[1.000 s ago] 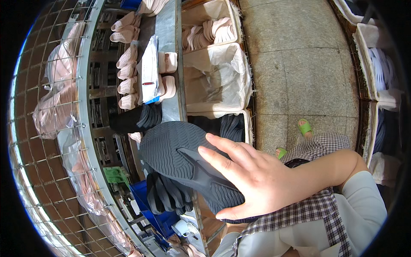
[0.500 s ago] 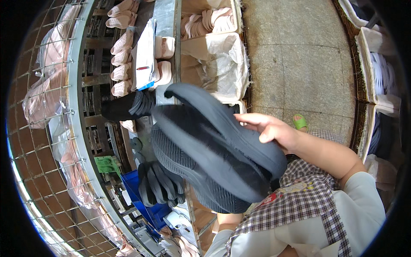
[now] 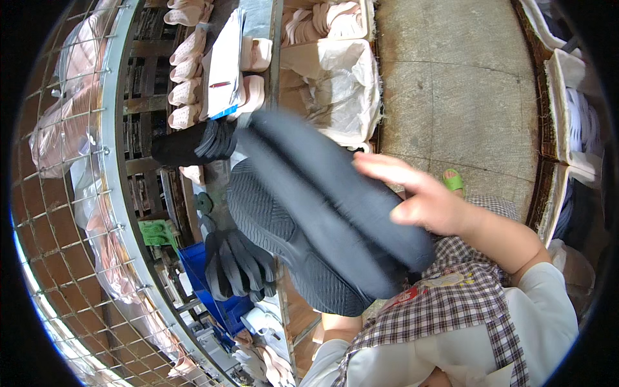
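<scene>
Several dark grey shoe soles are held up together in front of me. One patterned sole shows its grooved tread at the left. Beside it, the smoother upper sole is smeared by motion. My right hand is at this sole's right edge, its thumb and fingers stretched apart, the fingertips touching or very near it. My left forearm comes up beneath the soles, which hide my left hand, so its grip does not show.
More dark soles stand in a row by a blue bin. Pale pink clogs and papers with a red pen lie on the left. A lined basket stands ahead; other baskets line the right. Wire mesh runs along the left.
The upper sole has swung in against the sole beside it, narrowing the gap between them. My right hand has shifted slightly right, its fingers spread wider.
</scene>
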`<state>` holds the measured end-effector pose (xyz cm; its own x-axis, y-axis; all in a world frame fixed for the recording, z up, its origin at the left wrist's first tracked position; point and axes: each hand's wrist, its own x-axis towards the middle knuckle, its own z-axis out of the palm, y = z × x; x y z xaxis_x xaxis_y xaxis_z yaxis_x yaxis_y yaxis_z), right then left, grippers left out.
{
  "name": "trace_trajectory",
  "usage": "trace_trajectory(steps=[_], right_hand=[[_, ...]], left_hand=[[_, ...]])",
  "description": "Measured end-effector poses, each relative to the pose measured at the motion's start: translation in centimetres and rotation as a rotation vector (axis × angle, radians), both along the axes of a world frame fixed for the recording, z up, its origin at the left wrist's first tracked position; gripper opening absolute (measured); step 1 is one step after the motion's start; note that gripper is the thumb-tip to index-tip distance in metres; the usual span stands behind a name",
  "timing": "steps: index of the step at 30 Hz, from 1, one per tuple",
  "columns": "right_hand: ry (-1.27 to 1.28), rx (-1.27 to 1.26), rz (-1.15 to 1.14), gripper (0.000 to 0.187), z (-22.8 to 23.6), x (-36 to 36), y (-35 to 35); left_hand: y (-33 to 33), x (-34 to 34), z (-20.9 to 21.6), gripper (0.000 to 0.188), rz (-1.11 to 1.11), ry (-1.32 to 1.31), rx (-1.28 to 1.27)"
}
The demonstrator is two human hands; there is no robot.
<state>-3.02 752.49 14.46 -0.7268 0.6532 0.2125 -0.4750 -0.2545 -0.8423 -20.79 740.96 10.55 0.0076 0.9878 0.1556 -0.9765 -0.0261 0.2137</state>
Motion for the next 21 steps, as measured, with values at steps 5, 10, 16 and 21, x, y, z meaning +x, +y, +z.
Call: trace_trajectory(steps=[5, 10, 16, 21], right_hand=[[-0.316, 0.580, -0.020, 0.069, 6.3, 1.0, 0.7], [-0.027, -0.023, 0.200, 0.070, 8.8, -0.9, 1.7], [0.327, -0.783, 0.313, 0.073, 7.4, -0.3, 1.8], [0.452, -0.819, 0.361, 0.074, 6.0, -1.0, 2.1]], left_hand=[[0.3, 0.9, 0.0, 0.060, -0.013, -0.026, 0.044], [1.8, -0.4, 1.3, 0.060, -0.042, -0.176, 0.315], [1.3, -2.8, 3.9, 0.064, -0.033, -0.258, 0.493], [-0.6, -1.4, 5.9, 0.074, 0.050, -0.173, 0.383]])
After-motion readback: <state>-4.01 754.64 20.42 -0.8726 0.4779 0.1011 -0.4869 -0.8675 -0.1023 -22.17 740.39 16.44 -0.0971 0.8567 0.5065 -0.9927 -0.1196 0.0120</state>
